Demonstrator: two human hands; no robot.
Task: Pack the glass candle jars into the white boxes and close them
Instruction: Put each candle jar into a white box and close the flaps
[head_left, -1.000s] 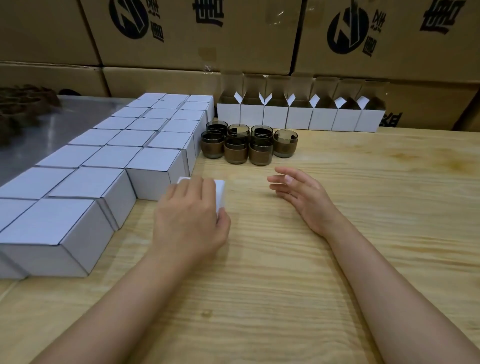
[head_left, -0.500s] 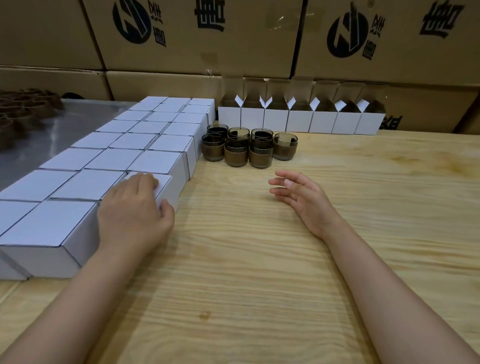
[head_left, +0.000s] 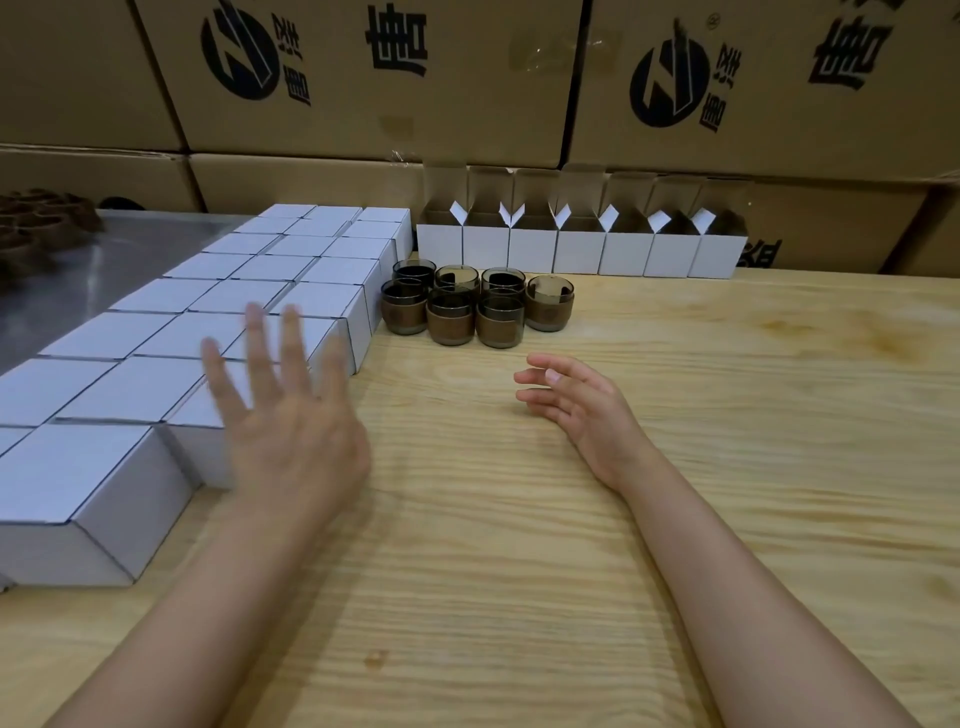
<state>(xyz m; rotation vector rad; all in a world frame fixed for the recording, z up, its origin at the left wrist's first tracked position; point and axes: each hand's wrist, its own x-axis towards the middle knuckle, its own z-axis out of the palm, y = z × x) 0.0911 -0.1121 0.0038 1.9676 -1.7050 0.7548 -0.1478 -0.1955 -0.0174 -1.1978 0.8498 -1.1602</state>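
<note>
The left hand (head_left: 291, 441) is lifting away from the block of closed white boxes (head_left: 249, 270), its fingers spread wide apart, blurred with motion and gripping nothing. A second ago it was holding a closed box (head_left: 189, 441) on the wooden table (head_left: 727, 415). That box is now sitting at the near corner of the block, touching its neighbours. In my judgement this is completing one packing cycle and freeing the hand for the next.

The right hand (head_left: 582, 405) is resting on its edge on the table, its fingers loosely apart and holding nothing.

Seven glass candle jars (head_left: 451, 322) are waiting unpacked in a tight cluster just beside the block. Behind them seven open white boxes (head_left: 581, 252) are standing in a row against the brown cartons (head_left: 363, 104), flaps up. That is one box per jar.

The closed boxes are lying in three columns. The block is running past the left edge, so an exact count cannot be given.
</note>
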